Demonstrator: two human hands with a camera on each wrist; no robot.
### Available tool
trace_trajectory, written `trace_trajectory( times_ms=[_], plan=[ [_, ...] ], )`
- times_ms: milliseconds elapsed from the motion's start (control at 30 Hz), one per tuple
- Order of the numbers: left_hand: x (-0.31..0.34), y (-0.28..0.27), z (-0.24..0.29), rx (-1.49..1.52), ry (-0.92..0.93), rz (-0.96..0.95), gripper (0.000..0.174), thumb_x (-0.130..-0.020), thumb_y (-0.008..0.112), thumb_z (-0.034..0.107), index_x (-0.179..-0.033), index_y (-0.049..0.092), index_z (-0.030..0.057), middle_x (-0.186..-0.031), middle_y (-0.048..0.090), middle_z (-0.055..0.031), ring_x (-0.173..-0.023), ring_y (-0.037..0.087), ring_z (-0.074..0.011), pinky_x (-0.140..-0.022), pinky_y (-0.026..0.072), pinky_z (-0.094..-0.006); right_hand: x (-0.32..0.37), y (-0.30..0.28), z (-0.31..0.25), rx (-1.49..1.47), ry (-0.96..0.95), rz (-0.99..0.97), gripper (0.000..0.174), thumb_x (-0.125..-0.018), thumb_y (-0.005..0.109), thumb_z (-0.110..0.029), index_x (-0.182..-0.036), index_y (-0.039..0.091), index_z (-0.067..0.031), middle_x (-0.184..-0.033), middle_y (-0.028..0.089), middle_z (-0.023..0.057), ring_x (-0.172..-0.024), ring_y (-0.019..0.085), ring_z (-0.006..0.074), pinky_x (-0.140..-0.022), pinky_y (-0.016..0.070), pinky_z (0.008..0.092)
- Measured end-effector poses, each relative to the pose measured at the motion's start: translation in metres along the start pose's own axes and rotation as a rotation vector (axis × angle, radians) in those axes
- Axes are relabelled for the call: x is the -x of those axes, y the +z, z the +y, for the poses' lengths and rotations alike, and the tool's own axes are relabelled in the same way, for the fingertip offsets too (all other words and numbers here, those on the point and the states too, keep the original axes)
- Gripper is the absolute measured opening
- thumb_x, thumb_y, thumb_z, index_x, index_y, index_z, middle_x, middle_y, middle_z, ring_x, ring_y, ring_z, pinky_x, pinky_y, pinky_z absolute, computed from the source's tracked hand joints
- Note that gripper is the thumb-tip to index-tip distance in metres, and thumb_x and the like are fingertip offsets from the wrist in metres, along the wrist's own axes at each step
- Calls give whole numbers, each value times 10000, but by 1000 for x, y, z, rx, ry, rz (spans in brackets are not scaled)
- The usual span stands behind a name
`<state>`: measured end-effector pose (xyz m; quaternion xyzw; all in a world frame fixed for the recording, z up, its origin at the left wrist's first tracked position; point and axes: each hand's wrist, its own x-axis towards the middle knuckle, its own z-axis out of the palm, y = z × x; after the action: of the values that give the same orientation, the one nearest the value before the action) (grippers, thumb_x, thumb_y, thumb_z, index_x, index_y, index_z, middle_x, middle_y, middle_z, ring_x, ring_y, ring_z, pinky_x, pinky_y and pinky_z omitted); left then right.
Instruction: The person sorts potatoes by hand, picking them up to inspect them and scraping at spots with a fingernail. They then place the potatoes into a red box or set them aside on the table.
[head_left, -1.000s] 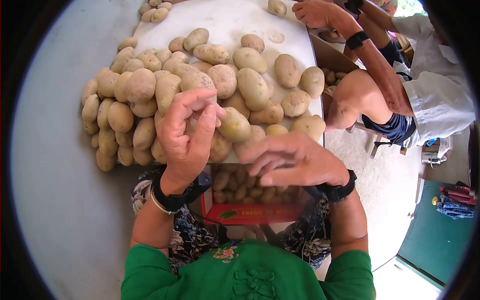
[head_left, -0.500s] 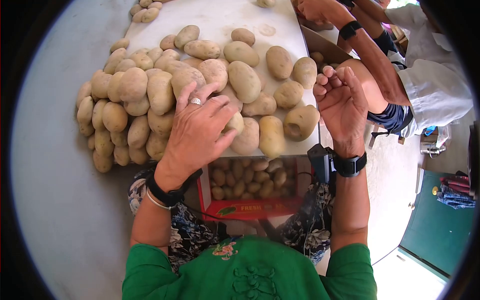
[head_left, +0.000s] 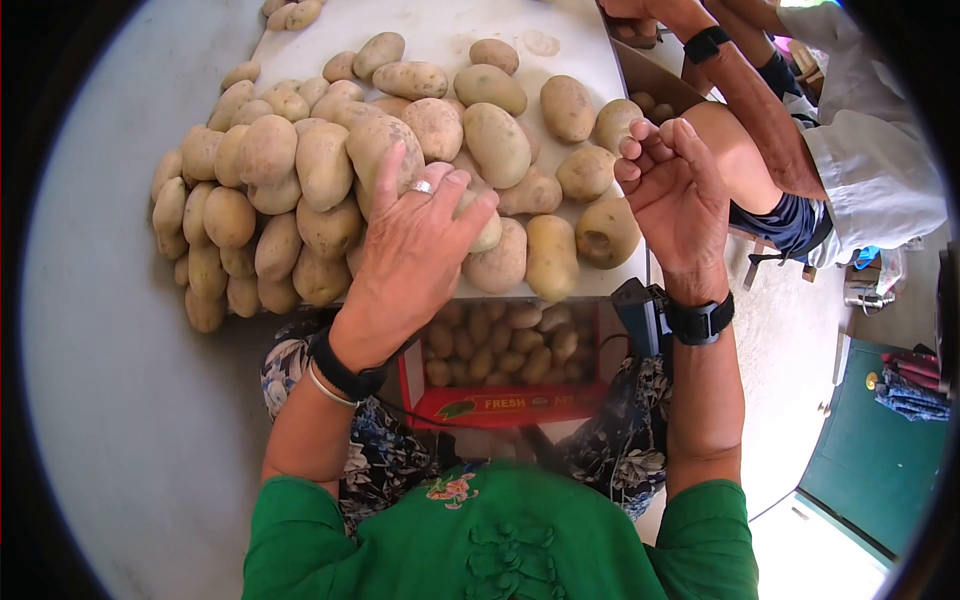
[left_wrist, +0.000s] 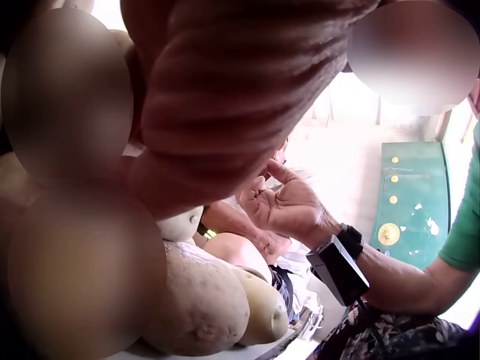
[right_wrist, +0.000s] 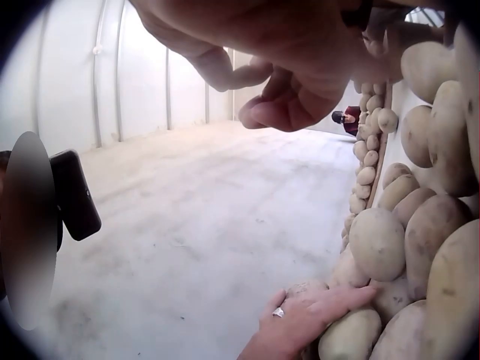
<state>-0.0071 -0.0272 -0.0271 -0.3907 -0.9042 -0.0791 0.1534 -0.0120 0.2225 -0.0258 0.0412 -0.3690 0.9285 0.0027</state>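
On the heap of potatoes the left hand rests palm down, its ringed fingers spread. The index finger lies along a large potato; the thumb touches a pale potato, partly hidden beneath the hand. Beyond the heap's right side, the right hand is raised palm up with loosely bent fingers and nothing in it. That same raised hand shows in the left wrist view. In the right wrist view the left hand lies against potatoes.
Below the table's front edge, between the knees, stands a red box with many potatoes inside. At the right sits another person, one forearm stretched toward a brown carton. One potato near the table's right edge has a dark hollow.
The right hand has swung from over the front of the potatoes to the right and turned palm up. The left hand has turned over and come down onto the potatoes.
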Motion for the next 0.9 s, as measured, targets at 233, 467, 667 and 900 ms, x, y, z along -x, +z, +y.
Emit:
trace_trajectory(
  times_ms=[233,467,667,900],
  plan=[
    [-6,-11,1,280,-23,191,508,-689,644,62,-1184,529,61,-1059,557,-136,-1042,545,-287,-1046,295,-489,3,-2,-2,2,-4,-9,173,-932,541,-238,-968,565,-70,-984,631,106,-868,594,169,-777,496,298],
    [-7,-13,16,1622,-470,407,405,-931,423,270,-1198,477,-30,-1011,578,-155,-781,585,-201,-749,498,-324,9,5,3,61,48,5,153,-947,525,-222,-988,554,-78,-1010,640,104,-857,604,163,-742,488,281],
    [-7,-8,27,2009,-670,64,561,-992,210,481,-1151,513,38,-834,598,-113,-536,459,-122,-473,397,-274,17,27,12,474,269,-93,285,-966,517,-219,-1171,540,-23,-1034,632,58,-792,603,84,-652,470,200],
    [-10,-3,33,1871,-686,64,530,-994,269,485,-1137,531,46,-808,600,-88,-536,453,-112,-476,382,-257,21,24,20,403,382,-277,313,-1000,444,-276,-1081,577,-4,-929,636,49,-771,616,90,-612,481,199]
  ],
)
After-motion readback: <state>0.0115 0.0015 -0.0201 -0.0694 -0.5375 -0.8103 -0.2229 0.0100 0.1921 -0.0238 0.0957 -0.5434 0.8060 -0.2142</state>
